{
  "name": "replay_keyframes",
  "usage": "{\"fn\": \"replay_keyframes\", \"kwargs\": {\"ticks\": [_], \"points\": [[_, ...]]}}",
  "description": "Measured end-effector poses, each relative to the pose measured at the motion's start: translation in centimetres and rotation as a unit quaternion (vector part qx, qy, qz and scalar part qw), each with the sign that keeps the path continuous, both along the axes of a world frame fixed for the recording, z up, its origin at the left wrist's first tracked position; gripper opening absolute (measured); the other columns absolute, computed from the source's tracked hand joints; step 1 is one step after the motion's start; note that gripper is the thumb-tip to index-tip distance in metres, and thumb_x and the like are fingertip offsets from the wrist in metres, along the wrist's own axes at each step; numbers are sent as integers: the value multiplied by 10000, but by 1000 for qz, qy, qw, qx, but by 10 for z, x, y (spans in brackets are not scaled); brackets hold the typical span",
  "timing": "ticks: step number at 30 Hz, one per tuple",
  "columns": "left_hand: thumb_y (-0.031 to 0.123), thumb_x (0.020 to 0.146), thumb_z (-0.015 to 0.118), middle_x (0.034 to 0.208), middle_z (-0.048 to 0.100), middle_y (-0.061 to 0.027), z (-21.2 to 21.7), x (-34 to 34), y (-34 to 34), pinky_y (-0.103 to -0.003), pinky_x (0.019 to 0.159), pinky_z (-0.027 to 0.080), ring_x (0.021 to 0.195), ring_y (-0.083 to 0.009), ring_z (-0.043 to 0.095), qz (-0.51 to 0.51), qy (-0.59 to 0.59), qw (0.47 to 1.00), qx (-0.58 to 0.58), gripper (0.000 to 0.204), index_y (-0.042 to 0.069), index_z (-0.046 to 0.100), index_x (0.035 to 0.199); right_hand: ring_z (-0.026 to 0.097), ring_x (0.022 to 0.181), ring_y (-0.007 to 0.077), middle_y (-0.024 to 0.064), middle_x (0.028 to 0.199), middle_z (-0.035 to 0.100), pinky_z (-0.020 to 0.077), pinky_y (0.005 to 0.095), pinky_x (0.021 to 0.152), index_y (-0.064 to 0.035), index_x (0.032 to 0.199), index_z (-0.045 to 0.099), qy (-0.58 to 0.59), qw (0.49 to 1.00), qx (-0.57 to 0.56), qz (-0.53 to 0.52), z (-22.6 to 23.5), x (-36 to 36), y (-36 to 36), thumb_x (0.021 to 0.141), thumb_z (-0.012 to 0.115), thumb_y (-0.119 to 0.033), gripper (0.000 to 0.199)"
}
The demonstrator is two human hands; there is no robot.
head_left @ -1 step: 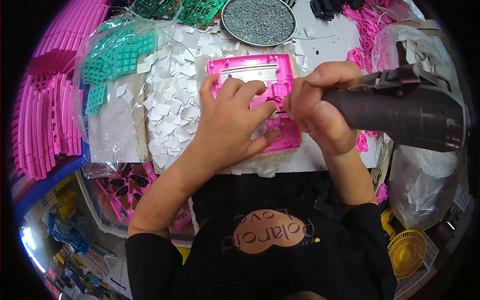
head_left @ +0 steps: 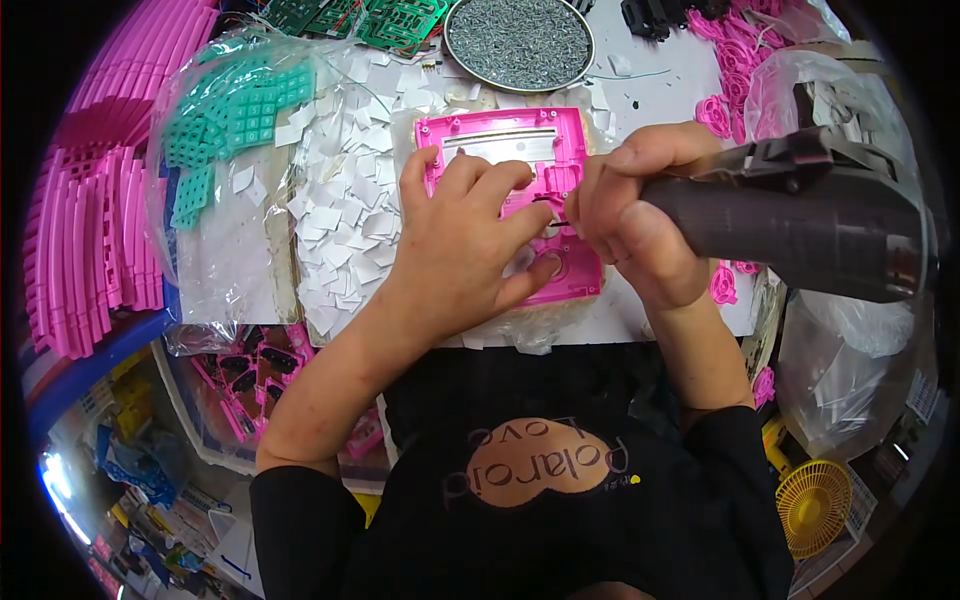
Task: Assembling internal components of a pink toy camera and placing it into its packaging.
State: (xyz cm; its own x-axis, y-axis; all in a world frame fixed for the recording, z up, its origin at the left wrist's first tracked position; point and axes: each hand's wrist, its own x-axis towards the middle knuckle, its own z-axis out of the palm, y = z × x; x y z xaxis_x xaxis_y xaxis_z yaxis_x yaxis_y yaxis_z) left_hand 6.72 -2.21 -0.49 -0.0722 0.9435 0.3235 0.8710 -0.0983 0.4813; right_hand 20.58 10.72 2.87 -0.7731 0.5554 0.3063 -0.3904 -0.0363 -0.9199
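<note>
A pink plastic housing point(head_left: 572, 290) with ribs, posts and a long slot lies on a pad in front of me. My left hand point(head_left: 465, 225) rests on it with fingers spread and bent, the fingertips touching its inside. My right hand point(head_left: 640, 215) grips a dark electric screwdriver point(head_left: 800, 235), held nearly level from the right. Its thin bit point(head_left: 560, 224) reaches into the middle of the housing, close to the left fingertips. Whether a screw sits at its tip is too small to tell.
Beyond the housing stands a round dish of screws point(head_left: 520, 45). White paper pieces point(head_left: 345, 220) cover the left middle. Teal keypads point(head_left: 250, 110), stacked pink shells point(head_left: 90, 240) and green circuit boards point(head_left: 385, 25) lie left and back; pink parts point(head_left: 735, 70) and plastic bags point(head_left: 850, 350) are right.
</note>
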Motion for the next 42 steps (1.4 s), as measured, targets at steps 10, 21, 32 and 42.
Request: {"fn": "replay_keyframes", "kwargs": {"ticks": [10,21,32,42], "points": [[369,724,799,1209,621,-38,-6,2,-2,-641,1089,263,1113,-243,552,2,22,1000,-3,346,139,749,977,517,557,137,60,702,556,450,301,521,-39,1059,505,-71,965,253,11,-18,-4,3,905,708,-119,267],[260,822,756,859,708,-167,43,-158,-64,-479,735,515,824,-384,669,370,65,926,-39,282,23,700,965,422,644,106,-18,726,456,364,292,627,73,1403,438,28,996,53,-59,66,20,83,1019,494,-229,491],[92,703,738,862,598,-123,30,-118,-45,-444,717,436,822,-347,584,260,34,952,158,244,50,513,787,612,1004,198,174,1220,620,514,312,822,95,1350,494,-61,889,314,-328,52,40,27,999,512,-97,400],[50,703,819,1145,608,-152,48,-20,-65,-399,916,478,1044,-321,600,109,-86,989,54,442,46,640,1107,655,681,163,57,761,660,518,309,640,-52,1230,623,-220,937,236,132,20,-27,13,894,720,-127,358]]}}
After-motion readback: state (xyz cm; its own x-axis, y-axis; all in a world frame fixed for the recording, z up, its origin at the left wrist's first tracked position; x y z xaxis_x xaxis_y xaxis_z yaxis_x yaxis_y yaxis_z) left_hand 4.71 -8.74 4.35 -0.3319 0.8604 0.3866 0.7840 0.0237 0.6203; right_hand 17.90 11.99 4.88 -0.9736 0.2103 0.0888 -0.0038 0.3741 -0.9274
